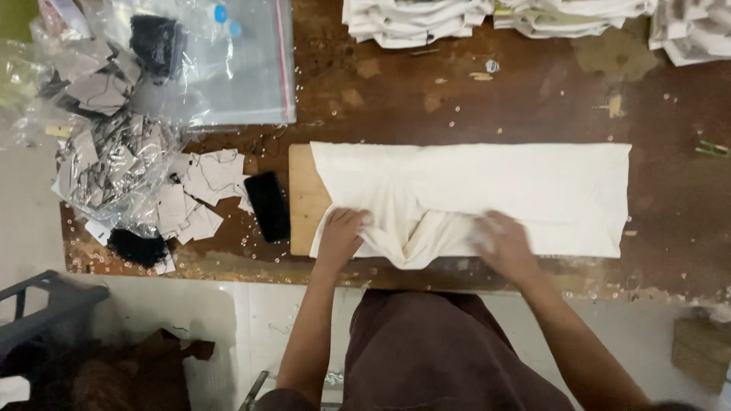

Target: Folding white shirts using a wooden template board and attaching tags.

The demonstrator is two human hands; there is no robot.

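A cream cloth [487,194] is lying folded into a long rectangle across the middle of the brown worktable [426,99], its left end resting on a thin wooden board [303,199] that is showing at the cloth's nine o'clock. The left hand [341,232] is pressing down on the cloth's near left corner, at about seven o'clock of the cloth, fingers curled and pinching a bunched fold of the fabric. The right hand [506,242] is resting on the near edge of the cloth at about six o'clock; it is blurred, so I cannot tell whether its fingers are lying flat or gripping the fabric. Between the two hands the cloth is gathering into creases that are running down to a point at the table's near edge.

A black phone [268,205] is lying just beside the board at its nine o'clock. Further toward nine o'clock, a heap of paper tags [199,186] is spilling from a crumpled clear plastic bag [114,164]. A flat clear bag [236,68] with a red strip is lying at the table's eleven o'clock. Stacks of folded white cloth [415,21] are sitting along the far edge, at twelve to one o'clock.
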